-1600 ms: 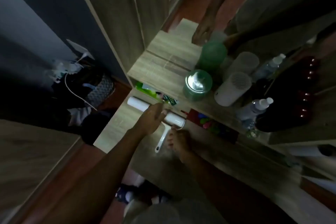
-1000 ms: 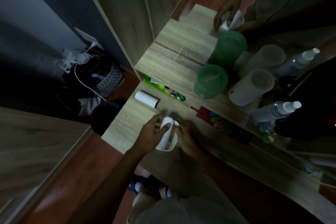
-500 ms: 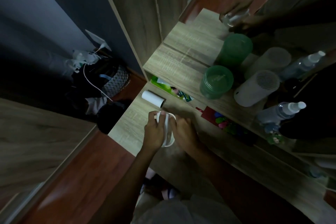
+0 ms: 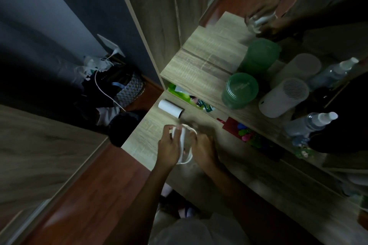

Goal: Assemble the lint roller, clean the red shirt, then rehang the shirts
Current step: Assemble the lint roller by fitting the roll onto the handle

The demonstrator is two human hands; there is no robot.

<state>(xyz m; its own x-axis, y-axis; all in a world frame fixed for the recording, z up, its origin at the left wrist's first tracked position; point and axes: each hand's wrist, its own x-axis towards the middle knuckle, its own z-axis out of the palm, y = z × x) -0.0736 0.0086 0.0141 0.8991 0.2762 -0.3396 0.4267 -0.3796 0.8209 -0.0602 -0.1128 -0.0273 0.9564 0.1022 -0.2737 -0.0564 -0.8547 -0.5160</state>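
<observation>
We see the white lint roller frame held between our two hands just above the lower wooden shelf, its thin curved outline running from our fingertips down toward our wrists. Our left hand wraps its fingers around the frame's left side, and our right hand closes on its right side, so both hands grip the same piece and nearly touch each other. The white adhesive roll lies on its side on the same shelf, apart from our hands, further back and a little to the left. Beyond it, a green package sits tucked under the upper shelf. On that upper shelf stand a green lidded jar, a white cylindrical device tilted beside it, and clear spray bottles to the right. At the top right, another person's hands hold something pale, too blurred to tell. A basket sits on the floor to the left.
</observation>
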